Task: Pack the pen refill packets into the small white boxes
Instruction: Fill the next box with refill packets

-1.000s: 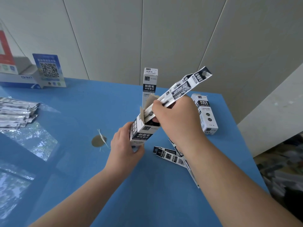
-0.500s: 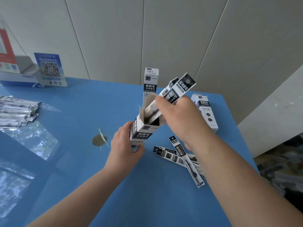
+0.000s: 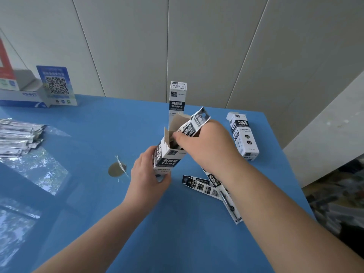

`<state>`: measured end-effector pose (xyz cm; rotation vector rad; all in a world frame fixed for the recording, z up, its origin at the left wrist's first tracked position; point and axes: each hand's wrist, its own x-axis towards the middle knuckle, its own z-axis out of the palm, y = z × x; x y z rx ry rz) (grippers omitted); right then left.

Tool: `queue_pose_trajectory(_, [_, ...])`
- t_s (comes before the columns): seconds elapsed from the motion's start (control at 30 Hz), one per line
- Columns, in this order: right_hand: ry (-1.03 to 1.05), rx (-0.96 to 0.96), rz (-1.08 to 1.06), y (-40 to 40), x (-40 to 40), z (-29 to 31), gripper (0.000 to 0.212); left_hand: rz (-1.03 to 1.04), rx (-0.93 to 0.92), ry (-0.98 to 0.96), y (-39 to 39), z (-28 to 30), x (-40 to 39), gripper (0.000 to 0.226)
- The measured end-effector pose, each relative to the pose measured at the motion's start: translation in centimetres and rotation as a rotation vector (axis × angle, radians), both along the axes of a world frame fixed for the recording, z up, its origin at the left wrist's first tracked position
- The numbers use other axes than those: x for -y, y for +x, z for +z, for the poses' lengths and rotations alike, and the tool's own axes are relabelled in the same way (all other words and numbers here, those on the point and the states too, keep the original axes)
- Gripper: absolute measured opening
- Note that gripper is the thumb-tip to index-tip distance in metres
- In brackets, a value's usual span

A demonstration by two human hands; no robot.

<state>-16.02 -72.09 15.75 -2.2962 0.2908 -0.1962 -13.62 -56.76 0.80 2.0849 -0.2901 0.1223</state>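
Note:
My left hand [image 3: 148, 175] grips the lower end of a small white box [image 3: 168, 157] with black print, held tilted over the blue table [image 3: 94, 125], top flaps open. My right hand [image 3: 204, 144] pinches refill packets [image 3: 197, 123] that are mostly inside the box mouth; only their top ends stick out. Two or three more refill packets [image 3: 206, 187] lie on the table under my right forearm. A second white box [image 3: 177, 99] stands upright behind. A third white box [image 3: 243, 135] lies flat to the right.
A pile of refill packets [image 3: 18, 138] lies at the table's left edge. A blue QR-code sign [image 3: 57, 85] and a white carton [image 3: 21, 94] stand at the back left. A brown disc with a paper scrap [image 3: 116, 169] lies left of my left hand. The table's edge runs close on the right.
My right hand has pushed the packets down into the open box; at first they stuck far out, now only their tops show. My left hand has kept the box in place.

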Motion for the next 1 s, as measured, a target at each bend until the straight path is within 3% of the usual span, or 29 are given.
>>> queue_pose_trajectory(0.17, [-0.036,0.172,-0.082,-0.6,0.7,1.7,0.028,-0.002,0.001,0.005,0.0,-0.1,0.0,0.066])
queue_pose_trajectory(0.33, [-0.273,0.312,-0.063,-0.5,1.6,3.1,0.035,-0.005,-0.004,0.013,0.0,-0.1,-0.1,0.065])
queue_pose_trajectory(0.5, [-0.261,0.378,-0.045,-0.3,2.3,3.3,0.034,-0.006,-0.003,0.013,0.0,-0.1,0.0,0.066])
queue_pose_trajectory(0.7, [0.035,0.179,-0.054,0.0,0.5,1.5,0.027,-0.015,0.010,-0.008,0.0,0.0,0.1,0.063])
queue_pose_trajectory(0.87, [-0.137,0.108,-0.009,0.3,-1.6,-0.5,0.026,-0.005,0.013,0.013,-0.1,-0.1,0.1,0.068])
queue_pose_trajectory(1.0, [-0.004,-0.016,0.021,0.5,-0.6,0.0,0.037,-0.005,0.003,-0.012,0.0,0.2,0.1,0.064])
